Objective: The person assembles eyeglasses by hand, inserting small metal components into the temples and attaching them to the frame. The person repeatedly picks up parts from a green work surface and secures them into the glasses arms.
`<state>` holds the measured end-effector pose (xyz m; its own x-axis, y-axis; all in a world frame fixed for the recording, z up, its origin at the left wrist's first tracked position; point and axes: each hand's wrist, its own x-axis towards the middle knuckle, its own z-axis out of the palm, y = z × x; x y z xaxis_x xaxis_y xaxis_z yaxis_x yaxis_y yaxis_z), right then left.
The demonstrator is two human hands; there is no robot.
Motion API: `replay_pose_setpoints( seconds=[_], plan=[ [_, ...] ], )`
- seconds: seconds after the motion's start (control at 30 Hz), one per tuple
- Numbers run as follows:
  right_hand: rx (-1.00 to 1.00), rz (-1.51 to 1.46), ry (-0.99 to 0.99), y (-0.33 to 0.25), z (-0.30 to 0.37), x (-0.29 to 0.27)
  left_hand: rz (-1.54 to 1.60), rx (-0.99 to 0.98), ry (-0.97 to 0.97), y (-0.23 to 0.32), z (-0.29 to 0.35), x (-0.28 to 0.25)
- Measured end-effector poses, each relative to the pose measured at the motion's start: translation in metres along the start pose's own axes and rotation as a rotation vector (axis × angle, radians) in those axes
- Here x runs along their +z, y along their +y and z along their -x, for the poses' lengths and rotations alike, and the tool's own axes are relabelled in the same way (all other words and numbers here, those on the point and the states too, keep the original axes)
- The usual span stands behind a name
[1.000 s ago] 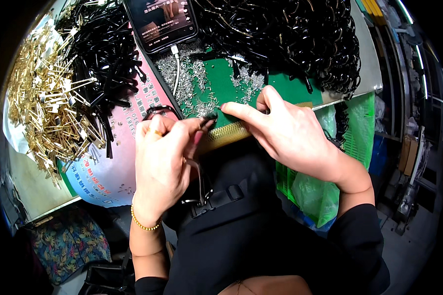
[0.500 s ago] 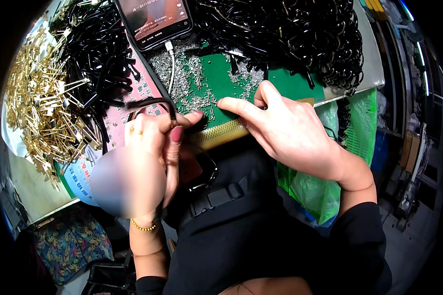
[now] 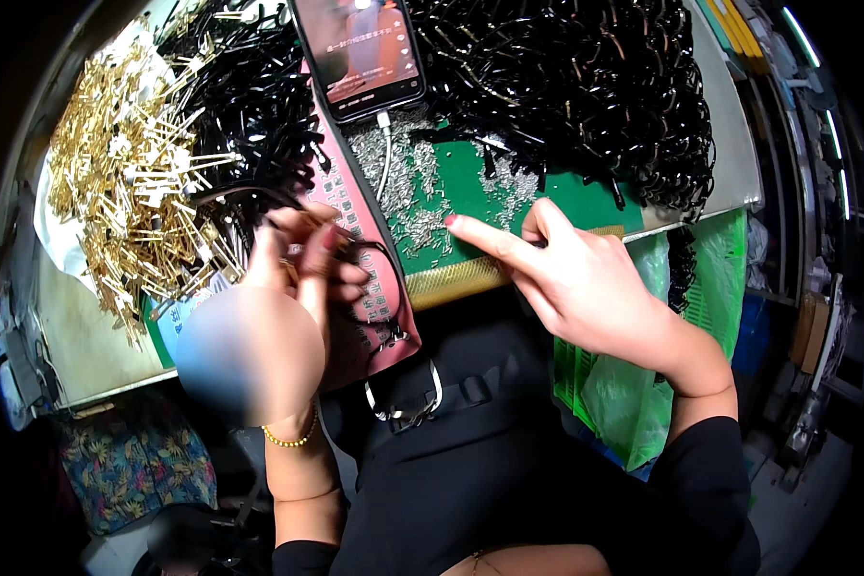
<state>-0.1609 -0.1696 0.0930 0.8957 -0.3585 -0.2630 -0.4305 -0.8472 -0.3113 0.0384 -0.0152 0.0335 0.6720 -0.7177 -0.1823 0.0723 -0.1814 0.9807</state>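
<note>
Nothing looked clearly finished: loose silver screws (image 3: 420, 227) remained by the right hand (image 3: 595, 300), index extended, hold unclear, while the left hand (image 3: 300, 278) lightly gripped a black eyeglass frame (image 3: 382, 247).

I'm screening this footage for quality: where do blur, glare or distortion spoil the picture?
Head view: the left hand is blurred, with a smooth round patch masking its lower part; head view: the right hand looks sharper; head view: gold pieces glint, and strip lights glare at upper right; head view: the fisheye leaves black corners.
</note>
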Motion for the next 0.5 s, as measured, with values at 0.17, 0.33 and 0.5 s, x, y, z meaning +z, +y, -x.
replay_pose_setpoints(
  seconds=[0.17,0.33,0.5],
  plan=[
    [-0.158,-0.136,-0.104,-0.013,-0.005,0.000,-0.088,-0.035,-0.176,0.002,0.013,-0.004],
    [-0.274,-0.043,-0.124,-0.018,-0.022,0.002,0.016,-0.014,-0.138,-0.001,0.010,-0.004],
    [-0.322,0.006,-0.051,-0.013,-0.027,0.007,-0.107,-0.011,-0.188,0.000,0.010,-0.006]
  ],
)
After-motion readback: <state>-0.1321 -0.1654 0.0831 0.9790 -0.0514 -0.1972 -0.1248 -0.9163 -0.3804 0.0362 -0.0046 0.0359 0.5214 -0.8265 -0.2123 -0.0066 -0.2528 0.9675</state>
